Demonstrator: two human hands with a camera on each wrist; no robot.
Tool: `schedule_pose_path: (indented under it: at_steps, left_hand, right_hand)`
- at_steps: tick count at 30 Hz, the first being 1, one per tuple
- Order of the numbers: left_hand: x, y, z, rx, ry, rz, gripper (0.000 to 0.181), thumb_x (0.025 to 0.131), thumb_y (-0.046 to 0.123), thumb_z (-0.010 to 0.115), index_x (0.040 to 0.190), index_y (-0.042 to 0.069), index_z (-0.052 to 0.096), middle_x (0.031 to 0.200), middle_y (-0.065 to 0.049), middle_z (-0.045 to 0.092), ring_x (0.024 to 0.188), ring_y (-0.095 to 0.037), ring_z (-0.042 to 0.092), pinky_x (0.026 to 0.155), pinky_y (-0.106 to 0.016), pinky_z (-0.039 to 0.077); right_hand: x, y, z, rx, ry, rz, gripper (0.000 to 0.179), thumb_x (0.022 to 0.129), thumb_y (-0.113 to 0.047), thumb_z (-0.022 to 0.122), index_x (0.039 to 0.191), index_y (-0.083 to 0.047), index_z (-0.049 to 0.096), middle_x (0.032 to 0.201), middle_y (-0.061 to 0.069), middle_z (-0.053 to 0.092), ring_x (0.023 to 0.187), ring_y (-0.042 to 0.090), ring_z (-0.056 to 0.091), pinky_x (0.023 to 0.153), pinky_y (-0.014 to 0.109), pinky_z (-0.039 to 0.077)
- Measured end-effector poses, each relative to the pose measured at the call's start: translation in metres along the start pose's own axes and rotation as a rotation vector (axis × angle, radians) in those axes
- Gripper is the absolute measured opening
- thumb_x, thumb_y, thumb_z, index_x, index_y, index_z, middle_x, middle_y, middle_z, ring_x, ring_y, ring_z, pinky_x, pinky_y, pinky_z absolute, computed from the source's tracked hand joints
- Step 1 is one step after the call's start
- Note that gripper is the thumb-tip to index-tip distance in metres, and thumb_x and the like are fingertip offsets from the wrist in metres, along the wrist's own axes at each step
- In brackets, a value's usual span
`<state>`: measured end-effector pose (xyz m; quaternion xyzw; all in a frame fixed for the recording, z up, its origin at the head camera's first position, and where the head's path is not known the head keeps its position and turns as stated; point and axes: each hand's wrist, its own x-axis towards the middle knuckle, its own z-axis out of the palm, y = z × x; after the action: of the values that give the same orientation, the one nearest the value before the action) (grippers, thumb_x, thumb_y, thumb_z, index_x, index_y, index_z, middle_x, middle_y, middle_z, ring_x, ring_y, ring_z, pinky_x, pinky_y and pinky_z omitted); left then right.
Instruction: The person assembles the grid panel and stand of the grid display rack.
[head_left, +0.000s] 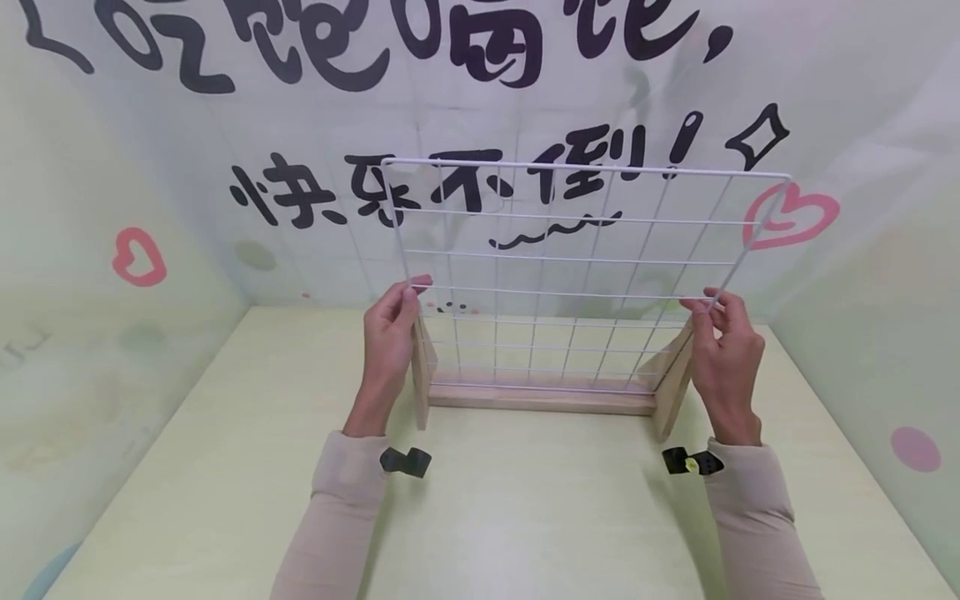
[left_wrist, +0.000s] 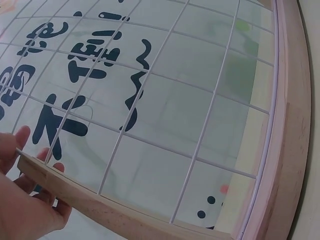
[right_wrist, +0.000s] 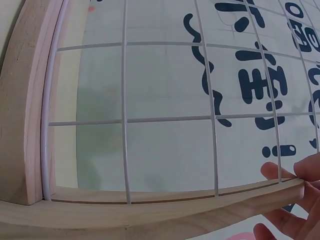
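A white wire grid panel (head_left: 570, 258) stands upright in a wooden stand made of a bottom bar (head_left: 540, 400) and two side pieces. My left hand (head_left: 390, 329) pinches the panel's left edge between thumb and fingers, right at the top of the left side piece (left_wrist: 90, 200). On the other edge, my right hand (head_left: 723, 358) does the same at the top of the right side piece (right_wrist: 200, 215). Both wrist views show the panel's edge seated along the wood, its lower rod lying against the bottom bar.
The stand rests on a pale yellow table (head_left: 525, 508) toward its far side. Close behind rises a whitish wall sheet (head_left: 315, 258) with black characters and pink hearts. Similar sheets flank the table left and right.
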<state>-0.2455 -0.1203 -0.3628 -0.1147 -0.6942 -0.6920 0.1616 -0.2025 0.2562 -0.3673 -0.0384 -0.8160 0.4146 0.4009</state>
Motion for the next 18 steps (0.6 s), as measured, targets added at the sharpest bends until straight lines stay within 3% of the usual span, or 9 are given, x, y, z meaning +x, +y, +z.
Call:
schedule_pose_path:
  at_steps: [3, 7, 11, 18]
  left_hand:
    - [0.003, 0.001, 0.000, -0.001, -0.006, 0.026, 0.034, 0.107, 0.021, 0.044, 0.125, -0.002, 0.062, 0.131, -0.015, 0.062, 0.126, -0.017, 0.053, 0.113, -0.034, 0.037]
    - [0.008, 0.002, -0.002, 0.006, -0.014, 0.052, 0.035, 0.107, 0.022, 0.046, 0.124, -0.003, 0.062, 0.127, -0.021, 0.062, 0.120, -0.019, 0.056, 0.110, -0.035, 0.041]
    - [0.007, 0.001, -0.005, 0.010, 0.001, 0.032, 0.034, 0.106, 0.021, 0.047, 0.123, -0.003, 0.063, 0.123, -0.021, 0.064, 0.117, -0.018, 0.059, 0.108, -0.033, 0.043]
    - [0.006, 0.003, -0.012, -0.012, 0.016, 0.055, 0.036, 0.106, 0.023, 0.048, 0.120, -0.006, 0.064, 0.121, -0.015, 0.067, 0.117, -0.020, 0.059, 0.110, -0.037, 0.042]
  right_hand:
    - [0.001, 0.000, 0.000, 0.000, 0.009, -0.014, 0.029, 0.102, -0.020, 0.054, 0.117, 0.004, 0.062, 0.106, 0.015, 0.074, 0.079, -0.021, 0.057, 0.043, 0.013, 0.023]
    - [0.001, 0.000, 0.002, 0.028, 0.025, 0.002, 0.028, 0.101, -0.019, 0.055, 0.116, 0.004, 0.062, 0.106, 0.017, 0.074, 0.085, -0.019, 0.060, 0.055, 0.006, 0.037]
    - [0.000, 0.000, 0.004, 0.062, 0.017, 0.010, 0.027, 0.101, -0.016, 0.055, 0.115, 0.005, 0.063, 0.106, 0.018, 0.074, 0.085, -0.016, 0.062, 0.065, 0.004, 0.045]
    - [0.004, -0.002, 0.006, 0.077, -0.002, -0.026, 0.026, 0.100, -0.015, 0.056, 0.115, 0.006, 0.063, 0.108, 0.018, 0.073, 0.087, -0.018, 0.062, 0.067, 0.004, 0.046]
